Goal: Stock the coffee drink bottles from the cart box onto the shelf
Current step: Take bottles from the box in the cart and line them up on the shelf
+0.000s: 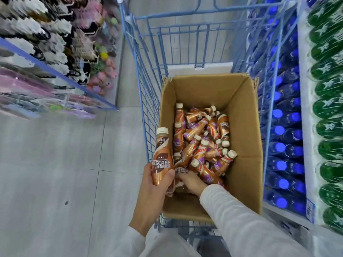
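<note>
An open cardboard box (243, 127) stands in a blue wire cart (144, 101). Several brown coffee drink bottles (202, 143) with cream caps lie jumbled inside it. My left hand (154, 180) grips one upright coffee bottle (162, 156) just over the box's near left corner. My right hand (189, 180) reaches into the box beside it, fingers curled round another bottle (181, 170) that is partly hidden behind the held one.
A shelf on the right carries blue-capped bottles (284, 149) and green bottles (330, 127) close against the cart. On the left, racks of bags and soft goods (55, 52) hang above grey floor tiles (55, 173). The aisle floor runs on beyond the cart.
</note>
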`<state>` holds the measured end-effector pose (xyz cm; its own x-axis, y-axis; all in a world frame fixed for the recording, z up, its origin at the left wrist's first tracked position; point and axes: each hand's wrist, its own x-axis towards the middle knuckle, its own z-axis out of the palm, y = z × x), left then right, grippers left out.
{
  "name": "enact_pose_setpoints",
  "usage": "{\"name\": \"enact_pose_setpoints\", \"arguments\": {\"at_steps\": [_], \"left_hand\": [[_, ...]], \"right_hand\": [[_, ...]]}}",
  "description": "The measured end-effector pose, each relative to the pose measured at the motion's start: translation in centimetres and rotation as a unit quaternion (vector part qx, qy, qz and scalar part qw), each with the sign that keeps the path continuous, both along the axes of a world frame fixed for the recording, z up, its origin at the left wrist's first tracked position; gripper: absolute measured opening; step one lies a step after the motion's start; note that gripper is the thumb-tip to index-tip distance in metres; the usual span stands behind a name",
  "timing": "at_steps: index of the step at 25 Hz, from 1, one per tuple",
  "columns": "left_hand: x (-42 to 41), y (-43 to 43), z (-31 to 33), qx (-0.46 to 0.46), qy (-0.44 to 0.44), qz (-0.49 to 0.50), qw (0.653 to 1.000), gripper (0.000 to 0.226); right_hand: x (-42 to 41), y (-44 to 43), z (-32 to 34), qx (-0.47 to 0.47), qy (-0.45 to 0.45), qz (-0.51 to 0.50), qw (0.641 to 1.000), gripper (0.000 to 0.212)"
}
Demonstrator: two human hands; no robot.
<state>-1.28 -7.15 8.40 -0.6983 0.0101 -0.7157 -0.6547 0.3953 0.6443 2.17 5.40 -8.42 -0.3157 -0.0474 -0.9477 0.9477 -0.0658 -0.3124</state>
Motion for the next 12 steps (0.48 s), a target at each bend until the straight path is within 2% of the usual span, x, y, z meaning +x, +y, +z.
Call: {"name": "enact_pose_setpoints", "arguments": {"at_steps": [2,6,8,12], "left_hand": [[-0.3,0.3,1.1,0.042,0.019,0.006,0.999,0.063],[-0.1,3.5,3.6,0.130,0.050,-0.040,0.989,0.057],[0.5,6.1,5.1,0.184,0.069,-0.097,0.976,0.056],[4.5,12.7,8.6,0.271,0.104,-0.210,0.934,0.051]], "right_hand": [[0.8,2.3,4.0,-0.003,0.024,-0.074,0.997,0.060],[5.0,7.4,12.8,0.059,0.128,-0.227,0.964,0.075],[7.4,9.3,16.8,0.091,0.192,-0.315,0.925,0.075],[13.6,12.3,23.6,0.152,0.287,-0.472,0.820,0.074]]}}
